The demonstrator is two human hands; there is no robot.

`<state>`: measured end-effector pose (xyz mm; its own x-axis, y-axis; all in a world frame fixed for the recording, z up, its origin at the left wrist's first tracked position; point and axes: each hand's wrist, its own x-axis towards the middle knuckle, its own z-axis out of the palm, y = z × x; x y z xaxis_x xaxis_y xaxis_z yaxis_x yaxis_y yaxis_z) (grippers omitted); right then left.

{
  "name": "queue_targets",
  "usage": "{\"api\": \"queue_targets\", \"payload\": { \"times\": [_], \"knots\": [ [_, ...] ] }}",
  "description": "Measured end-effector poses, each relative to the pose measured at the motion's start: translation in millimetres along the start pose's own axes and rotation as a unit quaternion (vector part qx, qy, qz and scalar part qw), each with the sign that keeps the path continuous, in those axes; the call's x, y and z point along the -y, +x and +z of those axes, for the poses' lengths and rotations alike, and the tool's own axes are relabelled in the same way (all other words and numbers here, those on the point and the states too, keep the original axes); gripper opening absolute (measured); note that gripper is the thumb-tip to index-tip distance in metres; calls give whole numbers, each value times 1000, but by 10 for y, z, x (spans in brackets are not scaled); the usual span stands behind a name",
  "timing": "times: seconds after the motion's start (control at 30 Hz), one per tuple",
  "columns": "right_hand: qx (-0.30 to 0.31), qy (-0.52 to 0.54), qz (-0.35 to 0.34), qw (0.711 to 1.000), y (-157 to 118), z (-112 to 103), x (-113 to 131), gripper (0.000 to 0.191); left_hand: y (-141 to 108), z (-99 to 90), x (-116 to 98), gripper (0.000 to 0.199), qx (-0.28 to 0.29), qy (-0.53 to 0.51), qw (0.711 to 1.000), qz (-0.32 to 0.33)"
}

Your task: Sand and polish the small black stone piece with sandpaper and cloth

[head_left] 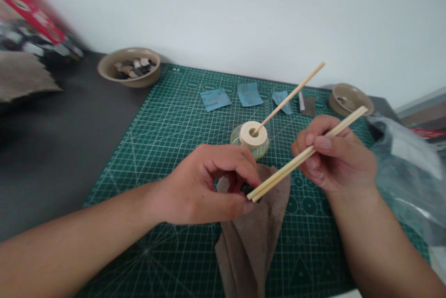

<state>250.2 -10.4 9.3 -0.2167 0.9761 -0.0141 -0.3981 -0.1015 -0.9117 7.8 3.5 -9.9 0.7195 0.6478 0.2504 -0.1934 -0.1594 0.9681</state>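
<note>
Well, the left hand (198,184) pinches a small dark piece (247,190) firmly between thumb and fingers, while the right hand (334,154) grips two wooden sticks (306,154) side by side, their tips steady against that piece. Under them lies a brown cloth (251,247); beyond, a pale ring (253,134) pierced by a thin stick (289,96) sits on a glass jar (261,149), on a green cutting mat (114,182).
</note>
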Motion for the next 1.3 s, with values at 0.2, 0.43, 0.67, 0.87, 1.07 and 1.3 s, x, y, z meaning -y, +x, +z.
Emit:
{"api": "queue_targets", "payload": {
  "times": [0.2, 0.43, 0.67, 0.87, 1.07, 1.3],
  "knots": [
    [1, 8, -13, 1000, -13, -1, -15, 11, 5, 4, -8, 10, 5, -6, 1000, 2],
    [-2, -11, -13, 1000, -21, 9, 16, 13, -11, -3, 8, 11, 9, 5, 1000, -1],
    [0, -14, -4, 1000, -22, -9, 22, 12, -11, 3, -15, 10, 12, 12, 1000, -1],
    [5, -8, -9, 1000, -26, -4, 25, 11, -1, 0, 4, 12, 12, 7, 1000, -2],
    [-20, -33, -4, 999, -27, 13, 38, 17, 1, 2, 2, 11, 8, 10, 1000, 2],
    [-10, -25, -17, 1000, -31, 5, 28, 13, -1, 0, 3, 13, 9, 7, 1000, 9]
  ]
}}
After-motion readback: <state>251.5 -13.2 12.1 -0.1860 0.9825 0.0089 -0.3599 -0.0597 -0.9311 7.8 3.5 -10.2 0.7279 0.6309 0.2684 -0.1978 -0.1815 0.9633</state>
